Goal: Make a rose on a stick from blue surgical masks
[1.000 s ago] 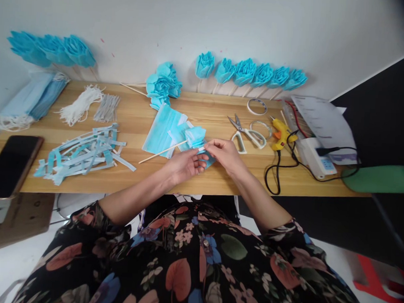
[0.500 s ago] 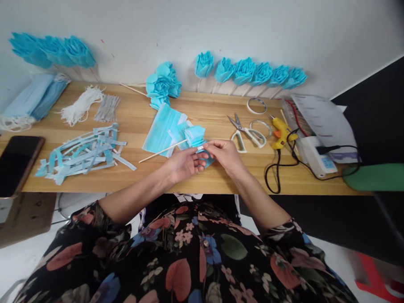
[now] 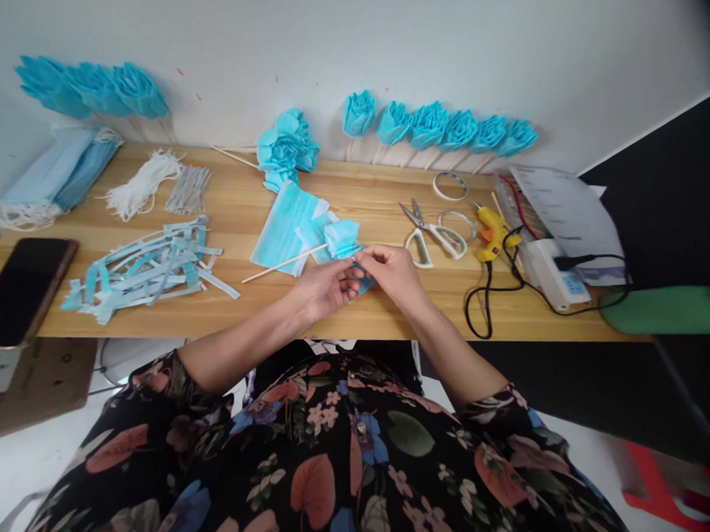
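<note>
My left hand (image 3: pixel 326 288) is closed, thumb against curled fingers, holding a piece of blue mask fabric (image 3: pixel 366 284) that partly shows between my hands. My right hand (image 3: pixel 393 272) pinches the same piece from the right, its fingertips meeting the left ones. The fingers cover most of the piece. Just beyond them lies a blue fabric flower bud (image 3: pixel 340 239) on a thin wooden stick (image 3: pixel 281 266). Under the bud are cut fabric pieces (image 3: pixel 313 237) and a flattened blue mask sheet (image 3: pixel 283 225).
Scissors (image 3: pixel 447 237), tape rolls (image 3: pixel 451 185) and a yellow glue gun (image 3: pixel 493 229) with a looping cord lie right. Left are cut strips (image 3: pixel 149 265), a phone (image 3: pixel 21 291), white ear loops (image 3: pixel 143 185) and masks (image 3: pixel 62 173). Finished blue flowers (image 3: pixel 430 126) lean against the wall.
My fingertips have shifted slightly, and the small white bit that showed between them is now hidden. The things on the table have not moved.
</note>
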A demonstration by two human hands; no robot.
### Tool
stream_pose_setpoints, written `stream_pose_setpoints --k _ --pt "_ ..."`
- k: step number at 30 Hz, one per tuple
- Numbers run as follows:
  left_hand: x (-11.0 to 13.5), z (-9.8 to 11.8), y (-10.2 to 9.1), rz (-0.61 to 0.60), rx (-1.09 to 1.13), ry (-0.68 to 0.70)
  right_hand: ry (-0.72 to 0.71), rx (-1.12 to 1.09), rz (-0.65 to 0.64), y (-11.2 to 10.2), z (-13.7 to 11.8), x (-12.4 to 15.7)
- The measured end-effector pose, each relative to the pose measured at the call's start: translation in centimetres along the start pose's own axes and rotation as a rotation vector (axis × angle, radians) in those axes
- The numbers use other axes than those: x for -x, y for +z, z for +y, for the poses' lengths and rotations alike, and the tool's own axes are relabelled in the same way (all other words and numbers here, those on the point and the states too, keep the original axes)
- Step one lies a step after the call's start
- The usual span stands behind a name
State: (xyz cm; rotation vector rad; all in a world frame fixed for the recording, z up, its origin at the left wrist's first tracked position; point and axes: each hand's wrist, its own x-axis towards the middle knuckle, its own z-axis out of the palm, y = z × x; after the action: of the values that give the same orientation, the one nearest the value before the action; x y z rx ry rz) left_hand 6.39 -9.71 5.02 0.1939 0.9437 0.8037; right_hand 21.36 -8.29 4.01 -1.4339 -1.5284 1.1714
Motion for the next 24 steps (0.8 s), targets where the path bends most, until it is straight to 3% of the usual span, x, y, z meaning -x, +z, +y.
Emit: stream_pose_setpoints --k 6,14,17,21,24 --pt "0.1 -0.4 0.5 0.042 -0.015 0.050 0.016 0.057 0.046 -0.7 -0.2 0.3" --pt "0.2 -0.4 1.1 0.056 -0.039 0.059 0.135 -0.128 0.105 0.0 0.1 0.5" --pt "0.1 -0.4 1.1 0.048 -0.039 0.066 0.026 0.032 0.163 0.0 0.3 0.6" --pt "0.1 -0.3 1.2 0.100 -0.029 0.055 -0.161 0.333 0.406 -1.9 0.2 0.4" --pt "0.2 0.1 1.3 0.132 -0.033 0.029 -0.348 0.471 0.361 -3.6 0.1 0.1"
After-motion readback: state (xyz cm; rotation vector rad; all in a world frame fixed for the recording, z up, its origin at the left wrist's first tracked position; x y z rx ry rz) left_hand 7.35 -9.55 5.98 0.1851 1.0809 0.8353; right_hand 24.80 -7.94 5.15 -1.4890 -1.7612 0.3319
